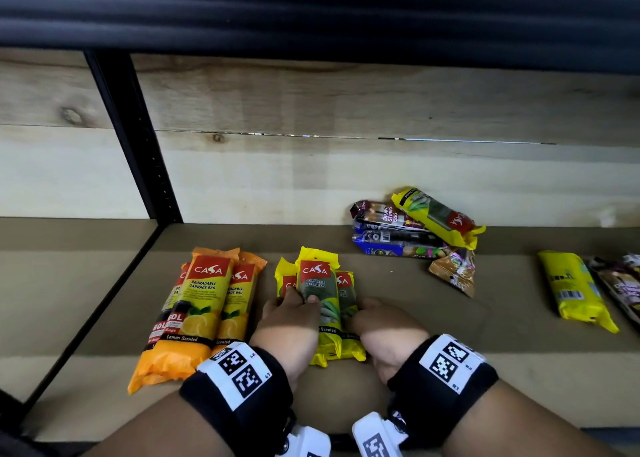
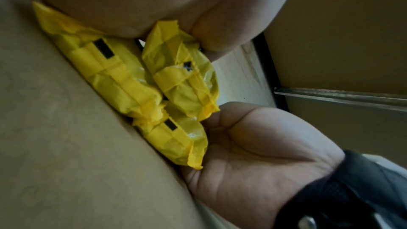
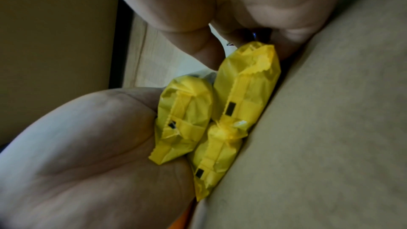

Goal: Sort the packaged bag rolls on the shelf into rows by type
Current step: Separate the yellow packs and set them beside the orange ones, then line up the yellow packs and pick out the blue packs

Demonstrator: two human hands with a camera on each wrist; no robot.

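Yellow bag-roll packs, three, bunched between two hands at lower centre of the head view.

Nearest: left hand and right hand, each in a black wrist strap with a white coded tag; both sets of fingers curl round the flanks of the yellow packs, one pack stacked on two, lying on the brown shelf. Glossy crinkled film, red logo panel, green leaf print, crimped serrated ends; the wrist views show the yellow end-seams. Left of these, touching each other: three orange lemon-scented packs, same tube shape, one atop two. Lower right of frame: a yellow pack, beside dark packs cut by the edge. Farther, centre right: a mixed heap of yellow, blue and brown packs against the pale wood back panel.
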